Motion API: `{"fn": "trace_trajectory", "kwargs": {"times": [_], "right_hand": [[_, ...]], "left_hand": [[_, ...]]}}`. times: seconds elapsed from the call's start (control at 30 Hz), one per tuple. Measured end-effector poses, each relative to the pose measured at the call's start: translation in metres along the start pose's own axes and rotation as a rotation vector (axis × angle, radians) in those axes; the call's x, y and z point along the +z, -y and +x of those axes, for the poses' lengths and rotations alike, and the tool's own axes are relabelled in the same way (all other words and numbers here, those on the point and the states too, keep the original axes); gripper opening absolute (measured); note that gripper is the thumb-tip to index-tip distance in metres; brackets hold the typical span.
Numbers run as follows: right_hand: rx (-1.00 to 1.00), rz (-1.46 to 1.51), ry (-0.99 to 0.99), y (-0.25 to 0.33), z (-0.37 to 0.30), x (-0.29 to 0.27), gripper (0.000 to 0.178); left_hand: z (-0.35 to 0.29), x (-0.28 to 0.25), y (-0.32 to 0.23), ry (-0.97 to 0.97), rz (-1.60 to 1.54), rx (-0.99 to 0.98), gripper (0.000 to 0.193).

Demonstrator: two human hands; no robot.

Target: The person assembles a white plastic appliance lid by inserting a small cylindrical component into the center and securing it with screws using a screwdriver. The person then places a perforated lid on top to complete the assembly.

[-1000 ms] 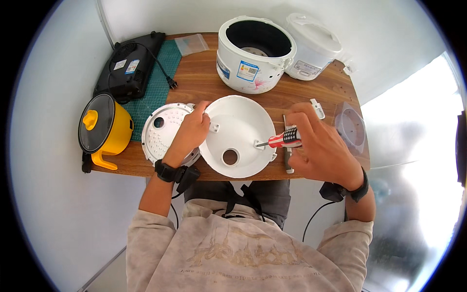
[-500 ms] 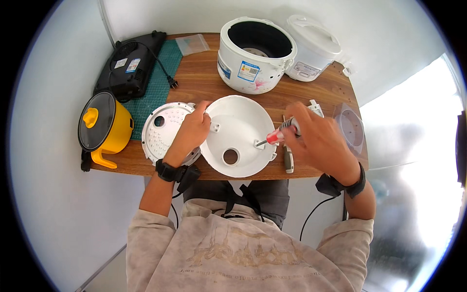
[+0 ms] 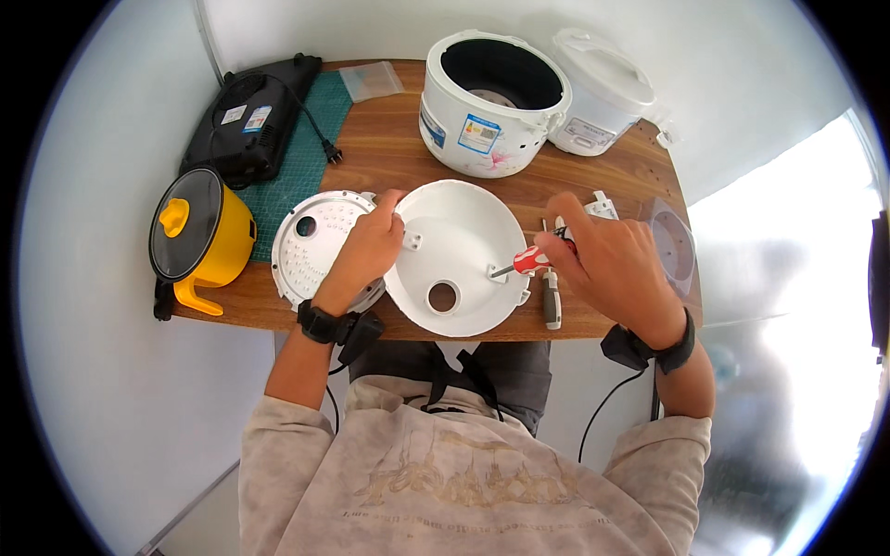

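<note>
- Red-and-white, the handle of a screwdriver (image 3: 531, 260) sits closed inside the right hand (image 3: 612, 269), its metal shaft slanting down to a small bracket (image 3: 497, 273) inside the white bowl-shaped shell (image 3: 459, 222).
- The right hand is bent inward at the wrist, back of the hand up, forearm rising from the lower right; the index finger and thumb lie forward along the handle.
- The left hand (image 3: 373, 246) reaches up and inward across a dimpled metal disc (image 3: 320, 236), fingers curled on the shell's left rim, holding it.
- The shell lies open side up near the front edge of the wooden table (image 3: 385, 125), its round hole toward the person.
- Hidden: the fingers under the left hand, most of the handle's rear end, and the part of the disc beneath the left wrist. Whether the tip meets a screw is too small to tell.
- A second, grey-handled screwdriver (image 3: 553, 301) lies just below the right hand, its upper part partly covered.
- Farther back stands a white cooker body (image 3: 491, 153), open-topped, its dark interior hard to read.
</note>
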State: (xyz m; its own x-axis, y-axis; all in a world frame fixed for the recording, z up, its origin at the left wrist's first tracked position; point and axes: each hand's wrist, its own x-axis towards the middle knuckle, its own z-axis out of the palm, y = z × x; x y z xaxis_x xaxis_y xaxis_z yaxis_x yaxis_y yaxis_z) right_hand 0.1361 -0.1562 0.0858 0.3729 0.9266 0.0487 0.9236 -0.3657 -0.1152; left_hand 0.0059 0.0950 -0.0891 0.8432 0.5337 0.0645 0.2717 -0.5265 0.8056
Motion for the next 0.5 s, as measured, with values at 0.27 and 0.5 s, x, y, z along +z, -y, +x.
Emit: {"fn": "trace_trajectory", "kwargs": {"times": [0.27,0.5], "right_hand": [[-0.065,0.086,-0.039,0.0,-0.007,0.001,0.032],[-0.235,0.158,-0.076,-0.007,-0.008,0.001,0.036]], "left_hand": [[-0.001,0.0,0.001,-0.007,-0.015,0.02,0.034],[-0.003,-0.005,-0.011,0.045,0.011,-0.055,0.035]]}}
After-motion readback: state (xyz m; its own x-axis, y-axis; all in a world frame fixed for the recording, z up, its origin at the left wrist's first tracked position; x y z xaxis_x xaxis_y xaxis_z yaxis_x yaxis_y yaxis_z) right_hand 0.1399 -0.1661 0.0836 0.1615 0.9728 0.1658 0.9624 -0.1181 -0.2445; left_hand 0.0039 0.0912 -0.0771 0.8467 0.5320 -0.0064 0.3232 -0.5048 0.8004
